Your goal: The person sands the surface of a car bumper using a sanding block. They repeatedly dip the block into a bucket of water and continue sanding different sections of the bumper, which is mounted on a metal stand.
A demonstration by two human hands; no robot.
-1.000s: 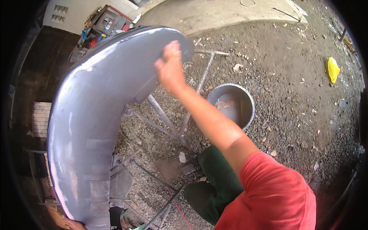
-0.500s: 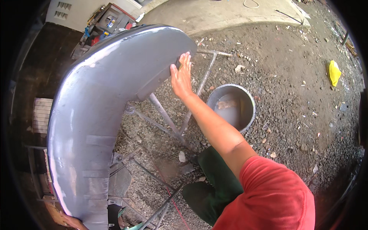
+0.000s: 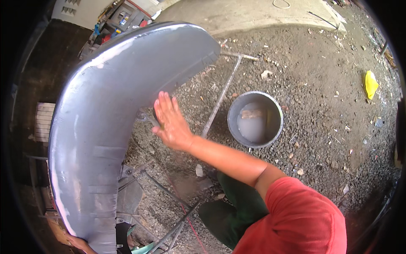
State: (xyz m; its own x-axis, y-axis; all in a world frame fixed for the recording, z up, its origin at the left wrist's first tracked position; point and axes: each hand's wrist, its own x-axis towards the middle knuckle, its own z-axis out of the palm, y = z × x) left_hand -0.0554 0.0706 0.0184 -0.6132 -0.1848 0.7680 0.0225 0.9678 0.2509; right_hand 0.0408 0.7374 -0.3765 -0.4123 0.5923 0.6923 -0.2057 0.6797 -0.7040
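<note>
A long curved grey panel (image 3: 93, 110), with pale patches along its rim, rests over a metal pipe frame (image 3: 222, 93). My right hand (image 3: 171, 120) is at the panel's inner edge, fingers extended over a small dark flat pad (image 3: 156, 113) held beneath them. At the lower left, part of my left hand (image 3: 80, 243) shows beside the panel's lower end, its fingers hidden. A grey tub (image 3: 277, 125) with cloudy water and a tan piece inside stands on the gravel, right of the frame.
Gravel ground (image 3: 321, 139) lies to the right, with a yellow plastic piece (image 3: 371, 84). Behind are a concrete slab (image 3: 253, 15) with a cord and rod, and a shelf of assorted items (image 3: 116, 21). A slatted board (image 3: 44, 122) sits at the left.
My right hand has moved down and left along the panel's inner edge from near its upper end. The view has shifted slightly.
</note>
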